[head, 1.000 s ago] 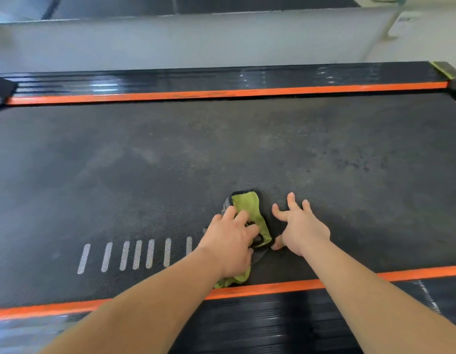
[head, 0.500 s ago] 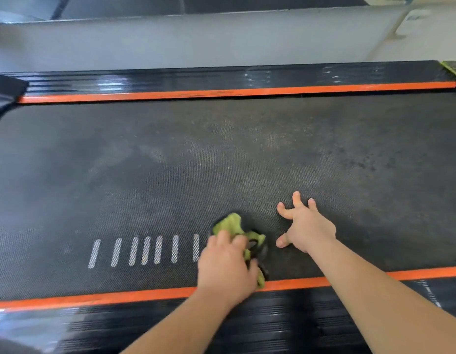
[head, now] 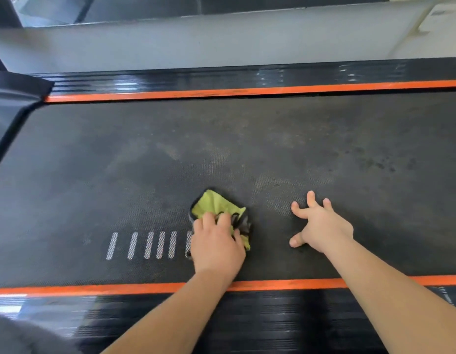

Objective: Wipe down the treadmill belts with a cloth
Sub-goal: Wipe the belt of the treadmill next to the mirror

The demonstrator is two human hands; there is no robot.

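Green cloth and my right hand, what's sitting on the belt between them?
Nothing: in the head view, only bare dark belt separates the green cloth, gripped by the left hand, from the right hand.

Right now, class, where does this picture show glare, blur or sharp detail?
Head view: glare streaks the glossy near rail and far rail; a dark blurred shape sits bottom left; the weave of the belt and the green cloth look sharp.

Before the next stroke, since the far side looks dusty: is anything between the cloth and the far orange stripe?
Nothing visible: bare belt lies ahead of the cloth under the left hand; the right hand rests off to its right.
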